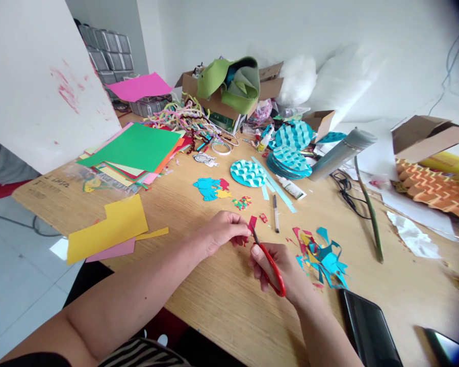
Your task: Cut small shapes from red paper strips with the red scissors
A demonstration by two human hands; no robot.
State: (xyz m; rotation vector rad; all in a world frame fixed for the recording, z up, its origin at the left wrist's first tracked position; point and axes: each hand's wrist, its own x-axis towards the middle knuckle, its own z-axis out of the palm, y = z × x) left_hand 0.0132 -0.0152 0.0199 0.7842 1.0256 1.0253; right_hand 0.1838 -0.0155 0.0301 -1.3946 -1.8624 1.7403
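Between thumb and fingers, my left hand (pixel 227 232) pinches a small piece of red paper (pixel 253 221). My right hand (pixel 277 267) is closed round red-handled scissors (pixel 272 265), whose dark blades reach up to the red paper. Just beyond my hands lie small green, red and yellow paper bits (pixel 242 203) and a tiny red cut-out (pixel 263 218). Farther off rest blue fish-shaped cut-outs (pixel 205 188) with red and yellow ones beside them. To the right of my right hand is a heap of blue, red and yellow paper scraps (pixel 327 257).
Yellow paper (pixel 115 229) and a green-topped paper stack (pixel 137 145) lie left. A pen (pixel 276 214), a glue bottle (pixel 291 187) and a blue-patterned disc (pixel 248 173) sit ahead. A black phone (pixel 371 329), a green stem (pixel 369 214) and a grey cylinder (pixel 342 153) are right.
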